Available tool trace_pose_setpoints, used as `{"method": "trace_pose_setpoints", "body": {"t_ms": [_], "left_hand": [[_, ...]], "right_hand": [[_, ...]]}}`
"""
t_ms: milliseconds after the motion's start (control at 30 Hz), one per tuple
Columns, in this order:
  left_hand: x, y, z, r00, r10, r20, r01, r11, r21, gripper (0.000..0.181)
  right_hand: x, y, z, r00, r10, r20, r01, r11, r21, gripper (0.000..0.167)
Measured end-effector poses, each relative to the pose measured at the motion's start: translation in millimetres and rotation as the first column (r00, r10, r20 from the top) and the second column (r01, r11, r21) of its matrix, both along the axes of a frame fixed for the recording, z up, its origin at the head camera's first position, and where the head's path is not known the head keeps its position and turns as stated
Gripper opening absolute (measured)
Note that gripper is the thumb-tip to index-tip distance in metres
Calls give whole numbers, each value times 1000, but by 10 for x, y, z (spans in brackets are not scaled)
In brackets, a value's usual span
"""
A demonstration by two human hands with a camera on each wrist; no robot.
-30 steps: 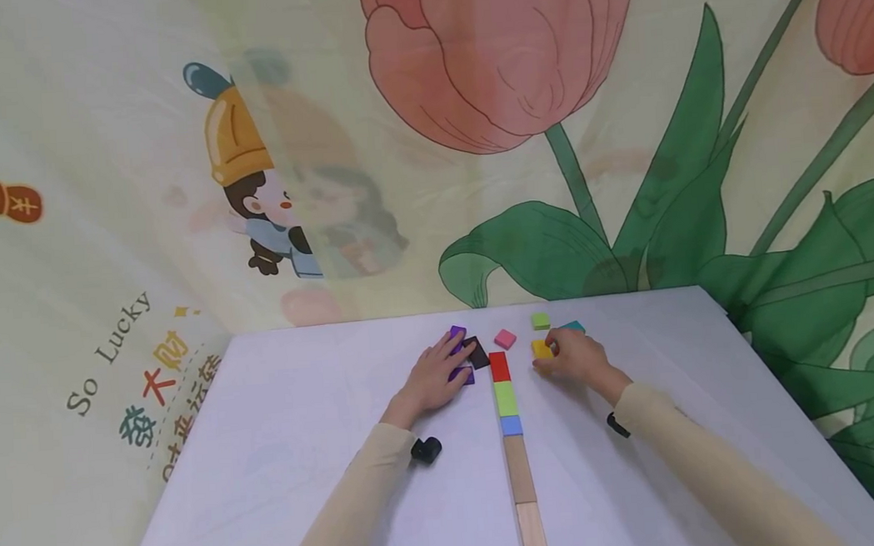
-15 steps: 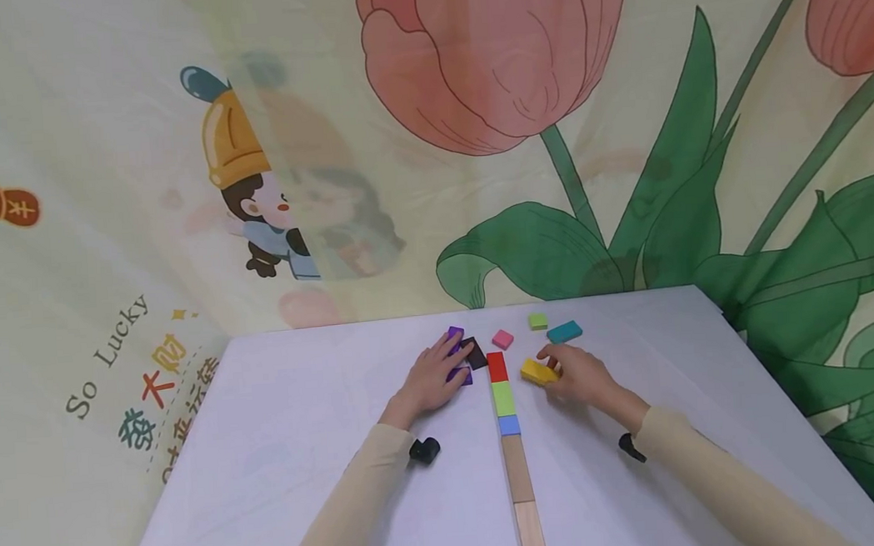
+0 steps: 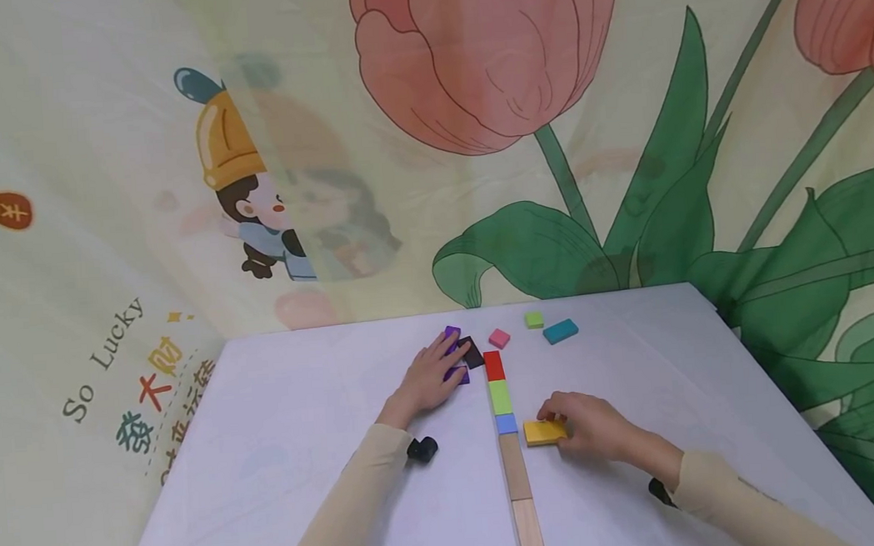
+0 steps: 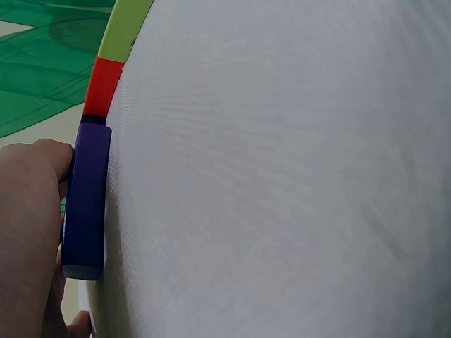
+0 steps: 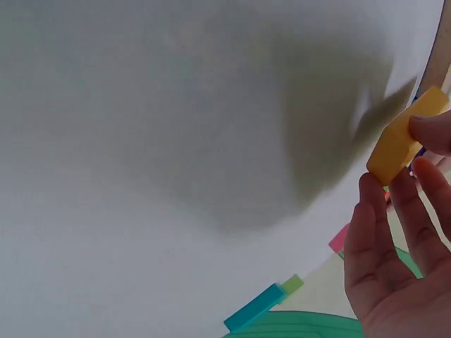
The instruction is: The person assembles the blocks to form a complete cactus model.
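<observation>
Pulled nearer, right hand [image 3: 595,427]: one yellow block [image 3: 541,434] | purple blocks [image 4: 88,197]: perhaps two

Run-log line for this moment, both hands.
right hand: holds yellow block | yellow block: right of block row, not touching | left hand: touches purple block

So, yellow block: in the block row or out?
Out: in the head view, the right hand holds the yellow block beside the row, narrow gap between.

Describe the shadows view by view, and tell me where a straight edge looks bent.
Head: soft, faint shadows beside both sleeves; left wrist: a narrow dim strip beside the purple block; right wrist: a broad, soft-edged shadow on the table, near the yellow block, and the table's edge looks curved.
</observation>
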State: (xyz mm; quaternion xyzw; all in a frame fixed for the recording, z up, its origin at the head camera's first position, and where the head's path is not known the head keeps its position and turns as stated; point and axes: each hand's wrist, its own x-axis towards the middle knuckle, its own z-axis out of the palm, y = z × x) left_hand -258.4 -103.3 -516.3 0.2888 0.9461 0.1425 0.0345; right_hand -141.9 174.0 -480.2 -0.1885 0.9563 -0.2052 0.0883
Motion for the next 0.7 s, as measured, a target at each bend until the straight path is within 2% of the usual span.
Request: {"method": "trace_pose_setpoints", "body": {"t_ms": [100, 267, 467, 700], "left_hand": [[-11, -1, -13, 1000, 0, 2, 0, 1000, -7, 54], [-7, 0, -12, 1000, -1, -3, 1, 1000, -5, 54], [11, -4, 17, 1000, -3, -4, 4, 1000, 7, 54], [11, -5, 16, 1000, -7, -5, 7, 1000, 17, 53]], "right_hand": [[26, 15, -18, 998, 63, -6, -63, 998, -5, 35], [58, 23, -69, 994, 106, 0, -106, 994, -4, 31], [89, 3, -94, 992, 121, -21, -121, 993, -9, 31], [104, -27, -95, 995, 101, 0, -101, 995, -11, 32]]}}
